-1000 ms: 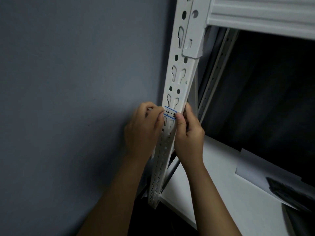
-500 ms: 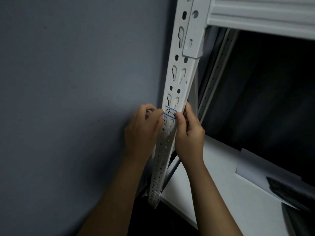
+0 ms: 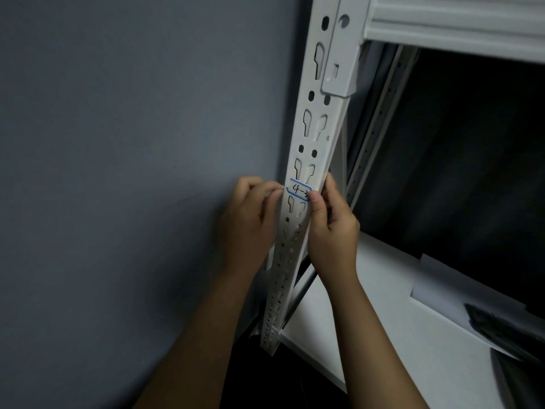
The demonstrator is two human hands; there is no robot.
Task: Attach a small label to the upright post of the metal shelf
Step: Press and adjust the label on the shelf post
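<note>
A small blue-edged label (image 3: 299, 190) lies across the white slotted upright post (image 3: 306, 160), its left end pinched by the left hand (image 3: 250, 222), the right hand (image 3: 333, 228) thumb pressing its right end.

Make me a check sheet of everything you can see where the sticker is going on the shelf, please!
Surface: white shelf board, lower right, dimly lit.
Job's things: small label with blue edges and handwriting starting "4-", lying across the front of the white post, between two pairs of slots.
Clutter: sheet of paper on the board; a dark thing lies on it, too dim to name.
Hands: left hand at the label's left end, fingers curled at the post's edge; right hand with thumb pressing the label's right end.
Cables: nothing seen.
Surroundings: grey wall on the left; shelf beam above; dark space behind the shelf.
</note>
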